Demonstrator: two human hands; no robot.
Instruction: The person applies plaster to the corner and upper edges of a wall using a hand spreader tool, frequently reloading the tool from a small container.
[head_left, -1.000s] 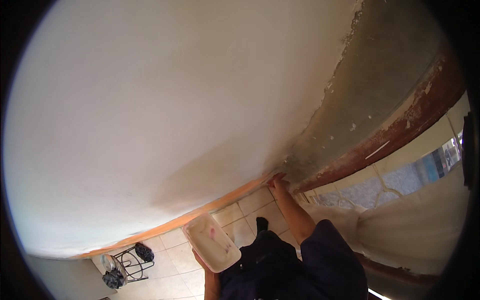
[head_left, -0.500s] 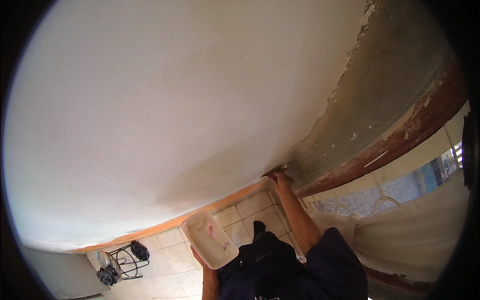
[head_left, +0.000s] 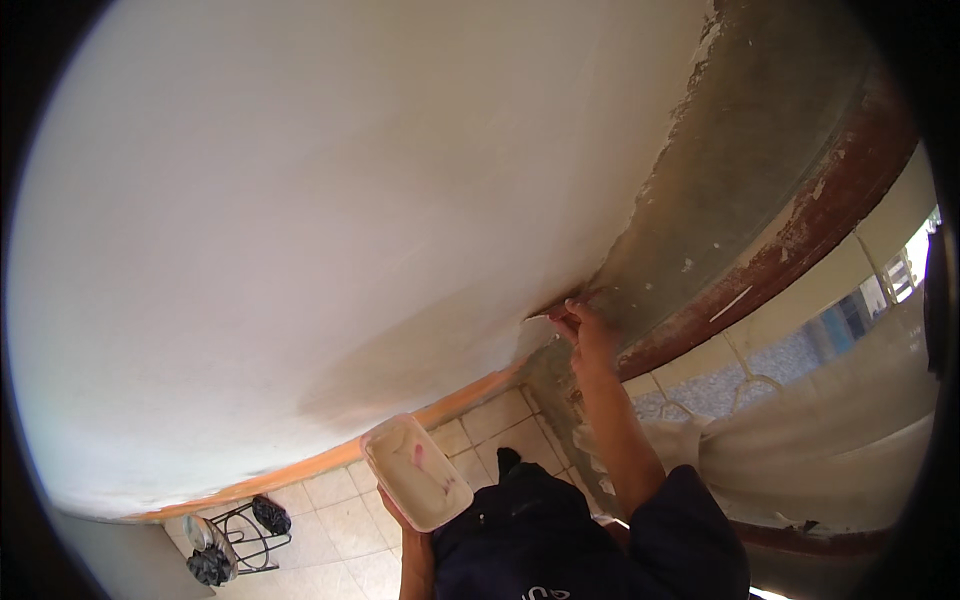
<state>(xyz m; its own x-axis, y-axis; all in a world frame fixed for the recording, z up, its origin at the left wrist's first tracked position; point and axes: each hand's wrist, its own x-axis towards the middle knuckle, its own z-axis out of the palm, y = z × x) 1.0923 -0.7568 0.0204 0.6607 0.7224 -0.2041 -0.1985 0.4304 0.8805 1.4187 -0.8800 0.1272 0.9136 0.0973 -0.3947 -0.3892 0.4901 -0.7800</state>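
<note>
My left hand grips the side of a cream plastic tray with pink marks inside, held low beside my body. My right hand is raised at the corner, closed on a thin flat scraper whose blade lies against the white wall. A rough, chipped seam runs from there between the white wall and a grey plaster strip. My right hand is slightly blurred, and its fingers partly cover the tool.
A reddish-brown peeling frame curves along the right, beside a barred window and pale curtain. An orange band edges the tiled floor, where a black metal rack holding dark bags stands at lower left.
My right hand has moved upward along the corner, with the scraper's blade now higher on the wall. The tray has shifted slightly left and up in the picture.
</note>
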